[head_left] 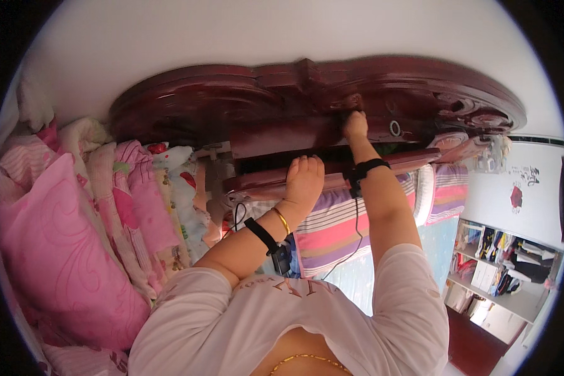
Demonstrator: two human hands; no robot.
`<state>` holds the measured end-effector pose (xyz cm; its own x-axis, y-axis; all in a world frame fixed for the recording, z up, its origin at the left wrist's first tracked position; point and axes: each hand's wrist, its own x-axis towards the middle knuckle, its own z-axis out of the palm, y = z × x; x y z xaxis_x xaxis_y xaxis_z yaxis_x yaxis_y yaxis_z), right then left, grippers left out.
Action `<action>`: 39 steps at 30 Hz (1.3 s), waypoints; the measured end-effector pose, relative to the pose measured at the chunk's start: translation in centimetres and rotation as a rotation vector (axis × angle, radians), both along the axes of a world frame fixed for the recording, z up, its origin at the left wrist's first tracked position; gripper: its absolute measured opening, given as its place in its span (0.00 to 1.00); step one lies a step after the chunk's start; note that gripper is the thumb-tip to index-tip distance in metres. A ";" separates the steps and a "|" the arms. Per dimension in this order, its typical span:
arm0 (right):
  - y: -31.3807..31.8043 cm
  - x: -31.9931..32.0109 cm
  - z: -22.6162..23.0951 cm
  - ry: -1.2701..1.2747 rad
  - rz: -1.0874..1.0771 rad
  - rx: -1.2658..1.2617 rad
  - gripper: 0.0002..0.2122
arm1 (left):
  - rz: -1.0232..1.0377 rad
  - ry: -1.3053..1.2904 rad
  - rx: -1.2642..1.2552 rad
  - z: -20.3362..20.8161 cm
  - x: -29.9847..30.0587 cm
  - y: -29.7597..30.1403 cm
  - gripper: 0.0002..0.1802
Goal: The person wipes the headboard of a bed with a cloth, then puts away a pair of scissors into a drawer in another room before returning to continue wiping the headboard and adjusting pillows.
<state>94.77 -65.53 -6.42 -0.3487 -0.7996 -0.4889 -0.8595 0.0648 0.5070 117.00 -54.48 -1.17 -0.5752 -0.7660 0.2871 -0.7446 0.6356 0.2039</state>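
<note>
A carved, dark red wooden headboard [276,135] stretches across the wall in front of me. My right hand [356,126] reaches up to its face, fingers closed round something small and dark that I cannot make out. Lower and to the left, my left hand [305,178] lies over the top edge of a long wooden panel [257,182], its fingers bent over that edge. A dark gap [279,158] runs between this panel and the headboard. Right of my right hand, a small white ring [395,128] sits on the wood.
Pink pillows [75,250] and folded quilts [147,207] are piled at the left. Striped bedding [332,232] lies under my arms. A thin black cable [358,232] hangs from my right wrist strap. Shelves of clothes [504,263] and a white panel [514,188] stand at the right.
</note>
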 end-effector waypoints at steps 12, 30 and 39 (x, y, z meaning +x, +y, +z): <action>1.1 6.2 -4.4 -0.585 -0.033 -0.513 0.11 | -0.105 0.047 0.033 1.4 2.6 0.3 0.18; -0.9 18.3 0.9 -0.413 0.217 -0.144 0.17 | 0.160 0.182 0.293 3.2 12.9 -2.7 0.25; -1.5 23.7 1.9 -0.629 0.383 -0.137 0.19 | 0.140 0.227 0.228 3.2 13.8 -1.8 0.25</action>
